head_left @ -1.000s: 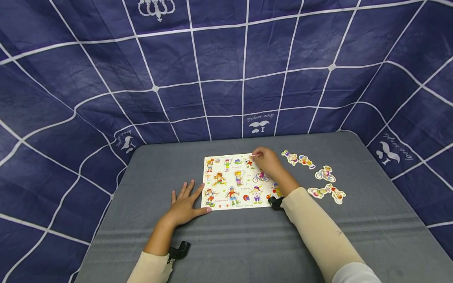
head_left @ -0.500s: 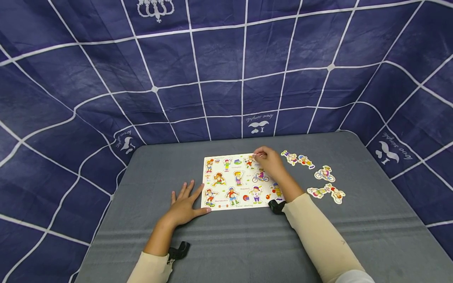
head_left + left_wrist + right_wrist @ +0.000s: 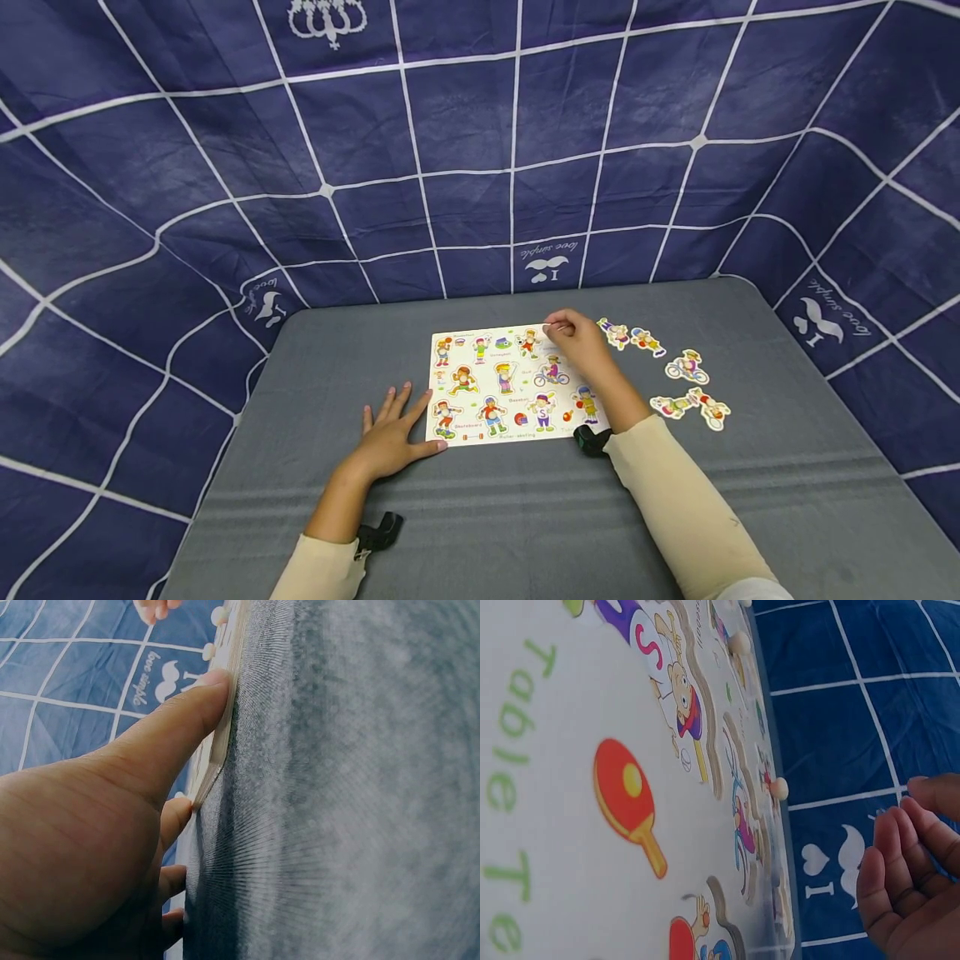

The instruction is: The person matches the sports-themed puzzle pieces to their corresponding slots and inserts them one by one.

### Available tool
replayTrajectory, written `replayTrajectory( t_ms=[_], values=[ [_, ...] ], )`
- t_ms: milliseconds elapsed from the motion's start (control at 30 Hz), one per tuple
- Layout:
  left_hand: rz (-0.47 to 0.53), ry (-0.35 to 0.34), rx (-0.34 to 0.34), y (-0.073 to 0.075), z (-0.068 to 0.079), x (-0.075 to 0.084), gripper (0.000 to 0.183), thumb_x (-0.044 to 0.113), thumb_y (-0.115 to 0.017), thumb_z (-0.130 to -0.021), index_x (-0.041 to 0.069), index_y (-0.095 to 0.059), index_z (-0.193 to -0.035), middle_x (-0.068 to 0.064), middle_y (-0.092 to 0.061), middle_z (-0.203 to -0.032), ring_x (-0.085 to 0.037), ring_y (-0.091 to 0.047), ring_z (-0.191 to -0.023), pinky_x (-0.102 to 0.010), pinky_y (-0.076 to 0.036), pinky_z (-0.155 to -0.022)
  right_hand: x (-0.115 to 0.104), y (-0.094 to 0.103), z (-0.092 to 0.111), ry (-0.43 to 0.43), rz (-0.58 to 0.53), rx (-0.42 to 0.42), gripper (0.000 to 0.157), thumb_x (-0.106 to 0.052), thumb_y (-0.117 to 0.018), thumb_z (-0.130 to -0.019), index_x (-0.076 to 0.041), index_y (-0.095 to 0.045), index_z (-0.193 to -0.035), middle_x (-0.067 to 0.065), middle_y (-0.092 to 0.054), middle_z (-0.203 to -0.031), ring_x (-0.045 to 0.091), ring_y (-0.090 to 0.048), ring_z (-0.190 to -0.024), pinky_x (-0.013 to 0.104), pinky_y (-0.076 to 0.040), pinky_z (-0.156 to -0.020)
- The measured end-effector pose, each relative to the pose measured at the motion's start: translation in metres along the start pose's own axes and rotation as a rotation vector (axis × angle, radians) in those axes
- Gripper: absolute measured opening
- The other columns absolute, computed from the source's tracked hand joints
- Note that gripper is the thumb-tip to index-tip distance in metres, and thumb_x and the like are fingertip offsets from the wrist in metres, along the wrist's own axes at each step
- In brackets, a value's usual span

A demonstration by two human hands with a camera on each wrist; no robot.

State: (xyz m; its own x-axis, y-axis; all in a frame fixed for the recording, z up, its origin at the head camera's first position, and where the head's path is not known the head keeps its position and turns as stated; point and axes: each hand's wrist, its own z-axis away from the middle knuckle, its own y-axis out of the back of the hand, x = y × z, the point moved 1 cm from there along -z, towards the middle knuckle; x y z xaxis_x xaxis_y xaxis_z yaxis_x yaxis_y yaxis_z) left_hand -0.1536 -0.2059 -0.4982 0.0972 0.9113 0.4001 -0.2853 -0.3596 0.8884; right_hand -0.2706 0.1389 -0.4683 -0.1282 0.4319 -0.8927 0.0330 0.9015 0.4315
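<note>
A wooden knob puzzle board with printed children playing sports lies on the grey table. My left hand rests at its lower left corner, fingers spread on the cloth. In the left wrist view the thumb lies on the board's edge. Over the upper right corner is my right hand, just right of the soccer player. Its fingers are loosely bent, the thumb close to the index fingertip, and no piece shows between them. White knobs stick up from the board.
Right of the board lie several loose cut-out figures, among them a cyclist and a touching pair nearer the front. Two more figures lie close to my right wrist. A blue checked cloth hangs behind and beside the table.
My right hand has shifted slightly right, away from the soccer player figure, which now shows fully. The left hand has stayed in place.
</note>
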Motion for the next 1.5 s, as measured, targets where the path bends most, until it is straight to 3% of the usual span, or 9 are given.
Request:
replayTrajectory(
  t_ms=[733,1500],
  values=[
    [-0.004,0.000,0.006,-0.001,-0.002,0.002,0.098,0.071,-0.067,-0.083,0.031,-0.026,-0.162,-0.013,-0.008,-0.172,-0.041,0.003,-0.158,-0.075,0.005,-0.117,0.010,0.040,0.022,0.017,0.038,0.116,0.022,-0.020,-0.068,-0.097,-0.002,-0.071,-0.110,0.017,-0.071,-0.102,0.004,-0.059,-0.078,0.012,-0.046,-0.068],
    [0.006,-0.004,0.008,0.001,0.000,0.001,0.099,0.070,-0.069,-0.083,0.029,-0.026,-0.162,-0.014,-0.009,-0.171,-0.042,0.002,-0.158,-0.075,0.006,-0.117,0.025,0.071,0.053,-0.021,0.060,0.163,0.027,-0.024,-0.067,-0.098,-0.003,-0.071,-0.114,0.014,-0.071,-0.102,-0.006,-0.058,-0.076,0.011,-0.046,-0.067]
  ],
)
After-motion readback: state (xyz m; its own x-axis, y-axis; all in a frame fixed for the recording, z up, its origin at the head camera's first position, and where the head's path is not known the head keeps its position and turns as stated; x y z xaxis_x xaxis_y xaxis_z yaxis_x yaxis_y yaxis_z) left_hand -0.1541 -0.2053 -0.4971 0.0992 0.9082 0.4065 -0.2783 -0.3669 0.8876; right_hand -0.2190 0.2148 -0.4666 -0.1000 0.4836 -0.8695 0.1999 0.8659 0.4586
